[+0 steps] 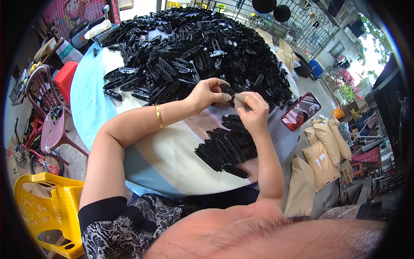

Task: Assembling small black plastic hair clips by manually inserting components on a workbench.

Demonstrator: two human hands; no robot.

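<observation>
My left hand (208, 93) and my right hand (252, 111) meet over the middle of a round table (108, 112), pinching one small black plastic part (231, 93) between their taped fingertips. A gold bangle circles my left wrist. Just beyond my hands spreads a large heap of black oval plastic parts (198, 47) that covers the far half of the table. Below my right hand lies a smaller, neater row of the same black parts (224, 149) on the near side of the table.
A phone (300, 111) with a lit screen lies at the table's right edge. Tan sacks (321, 159) stand on the floor to the right. A yellow plastic chair (49, 211), a maroon chair (49, 125) and a small bicycle (30, 151) are on the left.
</observation>
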